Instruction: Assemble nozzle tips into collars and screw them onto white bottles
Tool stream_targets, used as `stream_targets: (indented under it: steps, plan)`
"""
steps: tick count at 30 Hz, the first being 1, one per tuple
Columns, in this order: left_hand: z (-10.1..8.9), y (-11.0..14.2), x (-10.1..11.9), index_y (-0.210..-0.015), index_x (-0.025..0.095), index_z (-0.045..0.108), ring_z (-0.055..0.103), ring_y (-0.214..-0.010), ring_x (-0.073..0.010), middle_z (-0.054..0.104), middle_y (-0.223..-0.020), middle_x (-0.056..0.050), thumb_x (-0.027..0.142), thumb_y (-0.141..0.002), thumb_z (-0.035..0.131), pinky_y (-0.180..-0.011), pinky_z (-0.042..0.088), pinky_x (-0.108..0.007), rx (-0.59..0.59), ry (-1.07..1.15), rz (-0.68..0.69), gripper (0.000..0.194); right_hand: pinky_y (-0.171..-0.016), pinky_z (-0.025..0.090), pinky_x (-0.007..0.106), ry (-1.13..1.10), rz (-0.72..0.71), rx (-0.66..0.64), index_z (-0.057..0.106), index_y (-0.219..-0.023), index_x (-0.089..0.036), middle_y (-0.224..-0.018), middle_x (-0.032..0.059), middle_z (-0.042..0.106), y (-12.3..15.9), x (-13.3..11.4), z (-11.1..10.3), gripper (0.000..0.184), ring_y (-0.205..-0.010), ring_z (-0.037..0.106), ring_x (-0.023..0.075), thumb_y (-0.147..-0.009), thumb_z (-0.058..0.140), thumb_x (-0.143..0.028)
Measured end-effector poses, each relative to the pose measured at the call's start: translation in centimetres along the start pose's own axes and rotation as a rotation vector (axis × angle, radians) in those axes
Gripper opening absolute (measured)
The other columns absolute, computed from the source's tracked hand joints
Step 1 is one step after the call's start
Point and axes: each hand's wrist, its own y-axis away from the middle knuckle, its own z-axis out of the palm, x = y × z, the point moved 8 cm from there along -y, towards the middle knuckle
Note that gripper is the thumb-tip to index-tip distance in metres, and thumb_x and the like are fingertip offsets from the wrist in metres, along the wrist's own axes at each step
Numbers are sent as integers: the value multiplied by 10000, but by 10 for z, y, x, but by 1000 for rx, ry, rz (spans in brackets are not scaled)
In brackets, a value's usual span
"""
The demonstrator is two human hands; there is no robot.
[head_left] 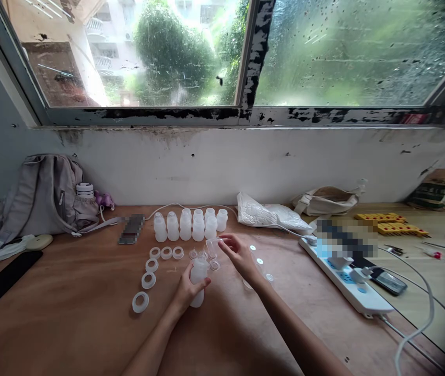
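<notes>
My left hand is wrapped round a small frosted plastic bottle, which stands nearly upright. The fingers of my right hand pinch a clear plastic cap just above and to the right of that bottle. Behind the bottle lie several small clear pieces, one of them a round clear piece. White screw rings form a curved line left of my hands. Small white discs lie to the right, partly behind my right forearm.
Several frosted bottles stand in rows at the back. A white plastic bag lies beside them. On the right are a power strip with cables and yellow parts. A grey backpack and black case are left.
</notes>
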Motion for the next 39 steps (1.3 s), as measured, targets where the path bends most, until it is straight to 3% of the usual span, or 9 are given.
stream_targets:
  steps: [6, 22, 32, 39]
  plan:
    - [-1, -1, -3, -1011, 119, 514, 546, -743, -171, 606, -798, -40, 342, -558, 690, -674, 430, -260, 17, -240, 20, 535, -608, 446, 257, 92, -4, -23, 596, -924, -184, -782, 43, 636, 2, 1, 6, 302, -671, 577, 153, -777, 479, -420]
    - [1, -2, -6, -980, 127, 504, 528, -699, -158, 597, -805, -43, 329, -591, 657, -633, 420, -248, -7, -328, 67, 464, -586, 445, 247, 113, -18, -154, 609, -922, -183, -776, 35, 624, 6, -1, 34, 266, -661, 558, 141, -796, 468, -370]
    - [-2, 0, -7, -943, 135, 514, 531, -633, -145, 594, -733, -21, 274, -586, 637, -570, 418, -228, 92, -390, 32, 402, -575, 434, 234, 111, -91, -89, 594, -942, -170, -752, 33, 596, 10, 1, 44, 257, -646, 541, 130, -812, 457, -344]
    - [-2, 4, -3, -1064, 149, 463, 570, -698, -173, 623, -822, -53, 237, -600, 599, -602, 423, -243, 175, -457, -12, 492, -591, 422, 243, 197, -159, -53, 593, -894, -162, -708, 31, 569, 14, -14, 44, 214, -628, 520, 130, -812, 455, -304]
